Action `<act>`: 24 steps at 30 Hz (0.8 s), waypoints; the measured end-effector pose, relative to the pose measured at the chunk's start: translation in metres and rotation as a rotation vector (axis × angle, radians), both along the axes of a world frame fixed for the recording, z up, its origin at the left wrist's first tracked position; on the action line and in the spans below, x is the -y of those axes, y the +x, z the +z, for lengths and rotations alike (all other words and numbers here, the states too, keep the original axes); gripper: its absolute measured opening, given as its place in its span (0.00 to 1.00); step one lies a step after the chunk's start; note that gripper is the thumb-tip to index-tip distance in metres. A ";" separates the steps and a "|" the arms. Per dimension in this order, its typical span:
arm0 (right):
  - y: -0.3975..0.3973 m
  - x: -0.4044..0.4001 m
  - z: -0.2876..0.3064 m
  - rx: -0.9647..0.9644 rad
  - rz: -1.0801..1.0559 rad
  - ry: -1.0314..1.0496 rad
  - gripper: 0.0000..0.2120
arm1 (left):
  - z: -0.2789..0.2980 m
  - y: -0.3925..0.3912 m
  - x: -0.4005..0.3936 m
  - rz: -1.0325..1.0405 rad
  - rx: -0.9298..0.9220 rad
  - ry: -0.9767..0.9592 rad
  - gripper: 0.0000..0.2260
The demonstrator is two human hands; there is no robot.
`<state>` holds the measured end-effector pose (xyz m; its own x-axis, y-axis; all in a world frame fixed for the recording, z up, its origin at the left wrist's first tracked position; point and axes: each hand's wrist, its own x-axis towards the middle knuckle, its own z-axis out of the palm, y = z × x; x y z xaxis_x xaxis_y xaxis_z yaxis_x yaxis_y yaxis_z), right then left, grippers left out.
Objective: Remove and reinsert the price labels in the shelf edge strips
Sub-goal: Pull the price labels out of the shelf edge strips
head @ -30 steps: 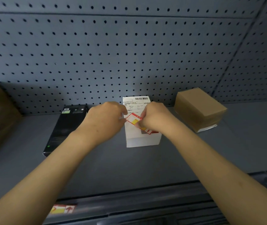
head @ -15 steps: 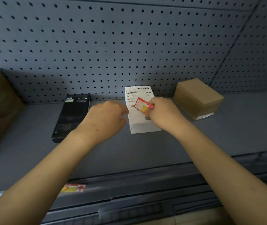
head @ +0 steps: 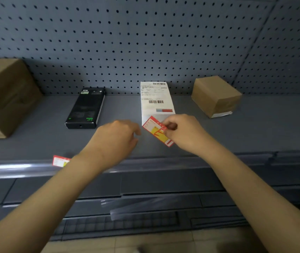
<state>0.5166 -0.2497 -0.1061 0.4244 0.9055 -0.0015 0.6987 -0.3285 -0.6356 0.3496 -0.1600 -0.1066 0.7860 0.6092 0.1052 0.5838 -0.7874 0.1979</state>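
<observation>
Grey metal shelf against a grey pegboard back panel, dim store lighting. A clear plastic edge strip runs along the shelf front, glossy at left. Lower down, more grey shelf fronts and a loose clear strip piece lying askew; tiled floor at the bottom.

Counts: two price labels, three cardboard/paper boxes, one black box, two hands.

Price label one: red border, yellow patch, tilted, held above the shelf just in front of the white box. The right hand pinches it by its right edge, fingers curled onto the card with the thumb.

Price label two: same red and yellow style, seated in the edge strip at left, partly hidden by the left forearm.

Left hand: hovers just left of the held label, not touching it, fingers loosely curled and holding nothing.

White box with shipping label and barcodes, at shelf centre, back end near the pegboard. Black box lies flat to its left, well apart. Small brown carton at right, angled. Large brown carton at far left, cut off by the frame edge.
</observation>
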 end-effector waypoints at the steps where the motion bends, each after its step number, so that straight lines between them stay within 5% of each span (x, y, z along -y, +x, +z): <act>1: 0.001 0.005 -0.001 -0.010 0.004 0.023 0.08 | -0.001 -0.002 0.009 0.006 0.007 -0.005 0.09; 12: 0.001 0.047 -0.010 -0.009 0.032 0.303 0.06 | -0.031 0.002 0.074 -0.029 -0.112 0.087 0.13; 24: -0.006 0.046 -0.031 0.115 0.117 0.229 0.06 | -0.048 0.006 0.067 -0.042 0.004 0.028 0.16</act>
<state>0.5107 -0.2955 -0.1372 0.3023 0.9195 0.2511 0.7951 -0.0980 -0.5985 0.3556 -0.2270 -0.1542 0.8106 0.5722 0.1245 0.5491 -0.8166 0.1778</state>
